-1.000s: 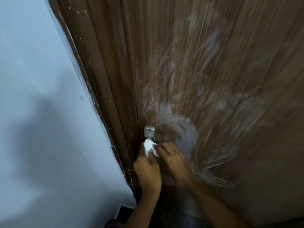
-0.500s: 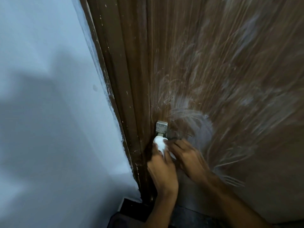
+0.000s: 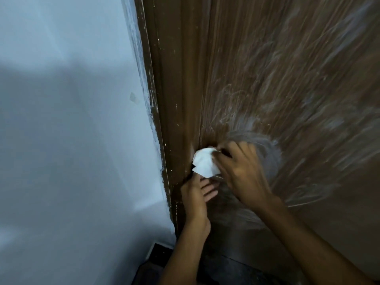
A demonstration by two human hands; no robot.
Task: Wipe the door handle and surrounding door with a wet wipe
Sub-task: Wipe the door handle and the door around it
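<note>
The brown wooden door (image 3: pixel 287 83) fills the right of the head view, streaked with whitish smears. A crumpled white wet wipe (image 3: pixel 204 164) is pressed against the door's left edge where the handle sits; the handle itself is hidden behind the wipe and my hands. My right hand (image 3: pixel 240 171) pinches the wipe from the right with its fingertips. My left hand (image 3: pixel 195 194) is just below the wipe, fingers loosely spread, its tips close to the wipe's lower edge. The picture is blurred by motion.
A brown door frame (image 3: pixel 164 99) with white paint flecks runs down beside the door. A pale blue-white wall (image 3: pixel 72 140) fills the left. Dark floor (image 3: pixel 160 254) shows at the bottom by the frame.
The wipe has passed from my left hand's grip to my right hand's fingertips and now covers the metal handle. My left hand has dropped below it. The view has shifted left.
</note>
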